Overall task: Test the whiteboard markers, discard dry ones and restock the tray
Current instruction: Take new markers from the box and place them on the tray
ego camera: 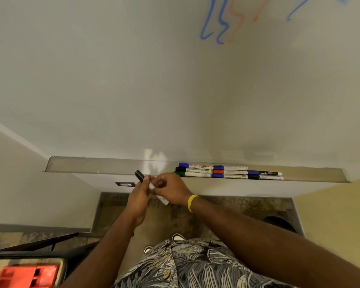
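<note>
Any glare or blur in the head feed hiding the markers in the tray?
Head view: a glare patch sits on the tray left of the markers, which read clearly; the red object at bottom left is blurred.

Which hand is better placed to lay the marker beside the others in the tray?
Probably the right hand: it pinches the marker and is nearer the markers in the tray.

Held marker (139, 175): barrel middle hidden under left hand (138, 199) and right hand (170, 189); only the black end at 11 o'clock and the white end at 5 o'clock show.
Scribbles (220, 23): cut by the top edge, 1 o'clock.
Red object (27, 276): blurred, cut by the bottom edge, 7 o'clock.
Tray markers (230, 172): most print too small to read.
</note>
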Motion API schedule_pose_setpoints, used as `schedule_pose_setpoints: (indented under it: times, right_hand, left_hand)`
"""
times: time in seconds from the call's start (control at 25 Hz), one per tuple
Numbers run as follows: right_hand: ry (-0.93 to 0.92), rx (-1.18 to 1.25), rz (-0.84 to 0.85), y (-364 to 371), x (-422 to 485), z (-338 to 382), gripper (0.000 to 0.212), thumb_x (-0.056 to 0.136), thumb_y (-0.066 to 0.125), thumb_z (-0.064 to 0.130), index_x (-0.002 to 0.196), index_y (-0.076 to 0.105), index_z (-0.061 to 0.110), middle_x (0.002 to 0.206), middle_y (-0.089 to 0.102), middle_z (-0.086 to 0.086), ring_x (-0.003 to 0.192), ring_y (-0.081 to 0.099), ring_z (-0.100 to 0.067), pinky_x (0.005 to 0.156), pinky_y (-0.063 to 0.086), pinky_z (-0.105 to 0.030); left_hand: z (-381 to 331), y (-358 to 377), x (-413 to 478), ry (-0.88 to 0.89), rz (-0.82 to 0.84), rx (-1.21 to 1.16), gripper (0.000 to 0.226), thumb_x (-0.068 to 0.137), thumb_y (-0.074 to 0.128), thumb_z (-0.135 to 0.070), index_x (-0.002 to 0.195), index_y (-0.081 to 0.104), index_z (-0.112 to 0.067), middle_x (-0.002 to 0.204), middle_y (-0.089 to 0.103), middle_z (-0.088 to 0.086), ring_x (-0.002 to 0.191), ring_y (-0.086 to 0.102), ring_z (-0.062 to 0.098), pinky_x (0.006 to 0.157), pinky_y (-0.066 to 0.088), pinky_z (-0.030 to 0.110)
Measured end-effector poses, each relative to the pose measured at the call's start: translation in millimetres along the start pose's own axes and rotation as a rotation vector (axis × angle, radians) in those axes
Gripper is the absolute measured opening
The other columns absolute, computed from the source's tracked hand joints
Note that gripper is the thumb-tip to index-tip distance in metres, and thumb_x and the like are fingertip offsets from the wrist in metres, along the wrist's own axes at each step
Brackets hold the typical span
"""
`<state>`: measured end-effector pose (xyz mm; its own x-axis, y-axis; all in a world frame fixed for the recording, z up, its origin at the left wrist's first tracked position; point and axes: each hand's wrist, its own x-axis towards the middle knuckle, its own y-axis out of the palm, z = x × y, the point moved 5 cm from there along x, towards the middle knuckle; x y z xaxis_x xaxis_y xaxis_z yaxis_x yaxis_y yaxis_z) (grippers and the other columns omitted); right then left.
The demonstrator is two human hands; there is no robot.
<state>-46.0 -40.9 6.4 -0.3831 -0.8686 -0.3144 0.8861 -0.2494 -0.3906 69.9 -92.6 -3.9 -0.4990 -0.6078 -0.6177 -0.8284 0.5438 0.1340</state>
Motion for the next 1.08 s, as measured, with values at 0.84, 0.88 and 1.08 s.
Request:
schedule_pose_setpoints:
  times: [0.84, 0.88, 1.08]
  right_hand:
    - [-0.096, -0.918, 0.081, 3, 85, -8, 0.019, 0.089, 0.062, 0.009, 0.106, 0.070, 0.013, 0.101, 0.067, -0.009, 0.095, 0.063, -0.028, 0.081, 0.055, -0.038]
    - [-0.096, -0.927, 0.084, 5, 84, -8, 0.020, 0.089, 0.062, 0.009, 0.107, 0.069, 0.013, 0.102, 0.067, -0.009, 0.095, 0.063, -0.028, 0.081, 0.054, -0.037]
    - [-0.090, -0.919, 0.096, 5, 81, -7, 0.021, 0.089, 0.060, 0.008, 0.107, 0.068, 0.012, 0.106, 0.066, -0.010, 0.099, 0.062, -0.029, 0.082, 0.051, -0.037]
  left_hand:
    - [5, -58, 4, -0.080, -0.184, -0.125, 0.047, 0.103, 0.042, -0.037, 0.143, 0.045, -0.014, 0.132, 0.062, 0.002, 0.127, 0.051, 0.023, 0.110, 0.039, 0.043]
    - [5, -59, 4, -0.078, -0.186, -0.115, 0.046, 0.103, 0.041, -0.037, 0.143, 0.046, -0.015, 0.132, 0.062, 0.002, 0.127, 0.051, 0.022, 0.111, 0.038, 0.044]
    - [4, -62, 4, -0.058, -0.188, -0.084, 0.045, 0.103, 0.040, -0.039, 0.142, 0.046, -0.017, 0.133, 0.060, 0.000, 0.125, 0.051, 0.020, 0.108, 0.038, 0.042]
